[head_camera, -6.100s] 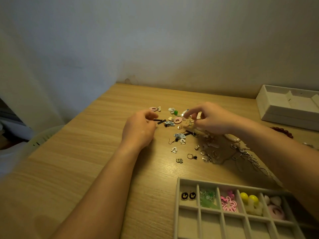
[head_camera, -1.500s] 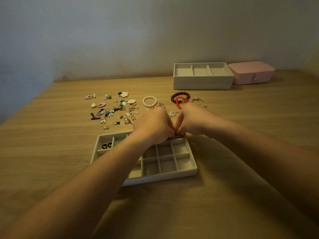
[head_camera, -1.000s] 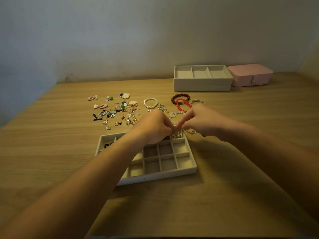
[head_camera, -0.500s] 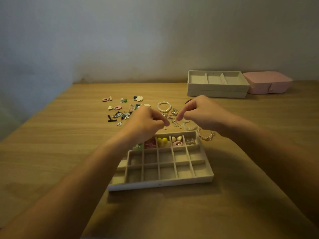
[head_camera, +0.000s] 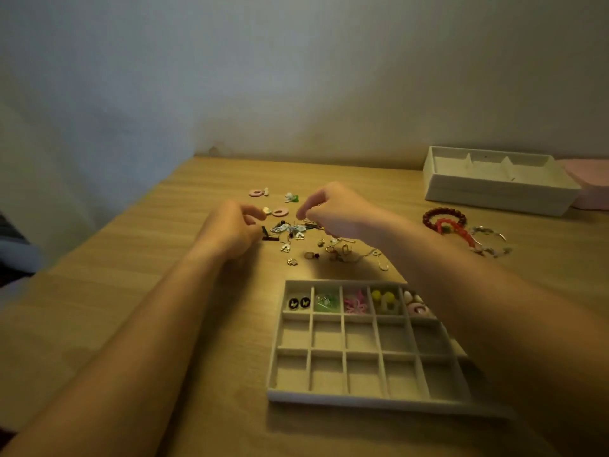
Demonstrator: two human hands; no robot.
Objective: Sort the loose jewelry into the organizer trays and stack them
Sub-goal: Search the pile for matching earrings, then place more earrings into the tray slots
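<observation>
Half a second ago both hands hung over the far row of the grid tray [head_camera: 329, 400]. Now they are out over the loose jewelry [head_camera: 293, 229] scattered just beyond it, which suggests one pair has been delivered and the next pick is starting. The left hand [head_camera: 230, 230] is curled with thumb and forefinger close together, and the right hand [head_camera: 339, 216] is curled the same way, fingertips down over the pile. I cannot tell whether either is pinching a piece yet. The tray's far row holds earrings in at least five cells, while the two nearer rows look bare, so plenty of sorting remains. Bracelets [head_camera: 445, 222] lie to the right, well apart from a second tray [head_camera: 494, 196] and a pink box [head_camera: 590, 192] at the back. Everything sits on a pale wood-grain table [head_camera: 138, 285] pushed into a corner of plain wall [head_camera: 296, 77] in dim, warm light.
</observation>
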